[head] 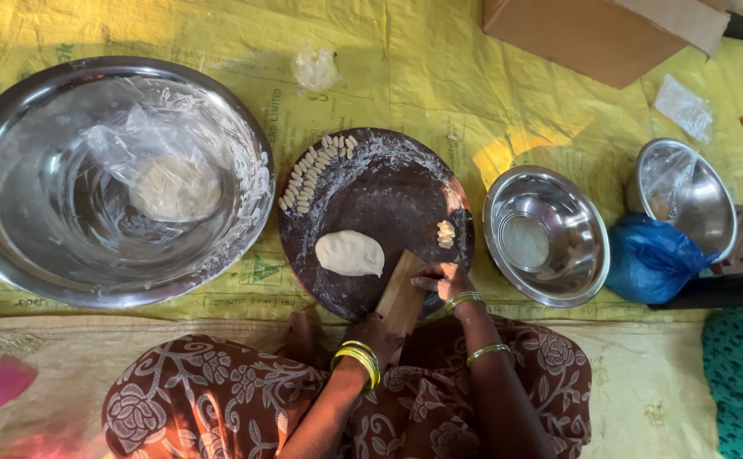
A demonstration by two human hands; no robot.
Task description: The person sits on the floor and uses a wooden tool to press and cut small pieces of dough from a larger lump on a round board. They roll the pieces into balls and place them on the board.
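1. Ridged wooden board (401, 297) leans on the near rim of the round dark board (388, 204), near-centre of the scene; its lower end is hidden behind the left hand.
2. Left hand (377, 333) grips the board's lower end, fingers wrapped round it; fingertips not visible. Yellow bangles (357, 361) on that wrist.
3. Right hand (441, 279) rests at the board's upper right edge, fingers curled and pressing down on the wood. Whether a bit of dough sits under the fingers is too small to tell. Bangles on this wrist and forearm too.
4. Both forearms come up from the near edge, elbows cut off by the frame; lap in brown floral cloth (218, 399).
5. Dough lump (350, 253), smooth oval, lies on the round board just left of the wooden board, not touching it.
6. Small shaped piece (446, 233) on the right side of the round board, just beyond the right hand.
7. Row of small shaped dough pieces (313, 170) curves along the far-left rim, on flour dusting.
8. Big steel basin (116, 178) far left, holding dough under clear plastic; dough outline blurred by the wrap.
9. Steel bowl (546, 235) right of the board, another steel bowl (686, 194) further right, blue plastic bag (650, 259) between them.
10. Cardboard box (601, 30) at the far right, cut off at the top.
11. Yellow sheet (439, 76) under it all.
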